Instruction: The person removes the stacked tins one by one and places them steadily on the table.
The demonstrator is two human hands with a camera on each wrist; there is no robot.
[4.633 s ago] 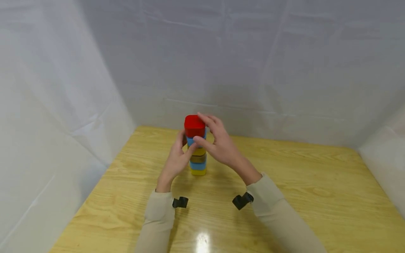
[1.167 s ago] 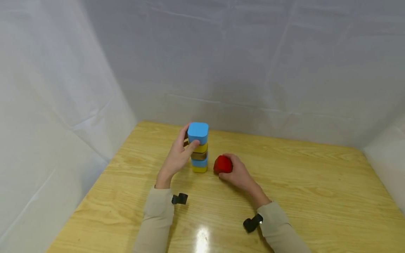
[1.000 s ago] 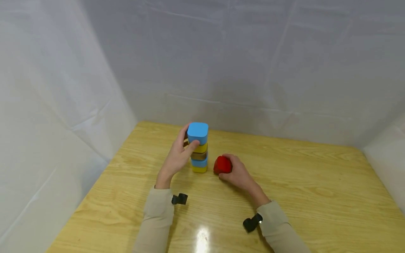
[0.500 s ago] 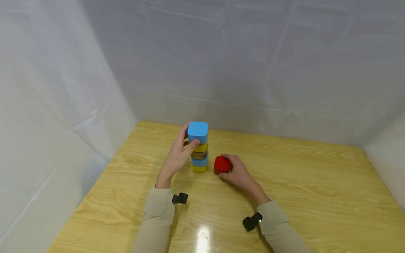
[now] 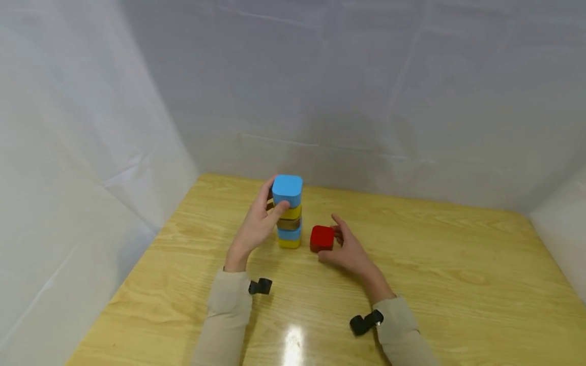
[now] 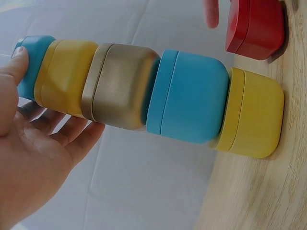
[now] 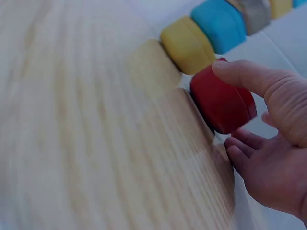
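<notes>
As seen from the head, cups the left hand [image 5: 254,231] round the top blue tin [image 5: 287,187] of a stack [image 5: 288,223], thumb in front, fingers behind, pinching lightly. Keeps the right hand [image 5: 350,251] loose and spread, gripping nothing. Finds the red tin [image 5: 322,237] flat on the surface [image 5: 435,284], just left of those right fingers and near the stack's foot, though apart from it.

Seen from the left wrist, presses a thumb tip on the top blue tin, with the other fingers [image 6: 72,139] lying straight behind the stack. Counts five stacked, going down from the fingers: blue, yellow tin [image 6: 64,76], bronze tin [image 6: 120,86], lower blue tin [image 6: 192,96], bottom yellow tin [image 6: 254,120]. Makes six with the red one: two blue, two yellow, one bronze, one red.

From the right wrist, touches one fingertip [image 7: 240,74] to the red tin's top, with the rest uncurled beside it.

Judging by looks: hard, smooth, probably light, with rounded corners likely to slip. Best taken across two opposite flat sides, below the lid seam.
</notes>
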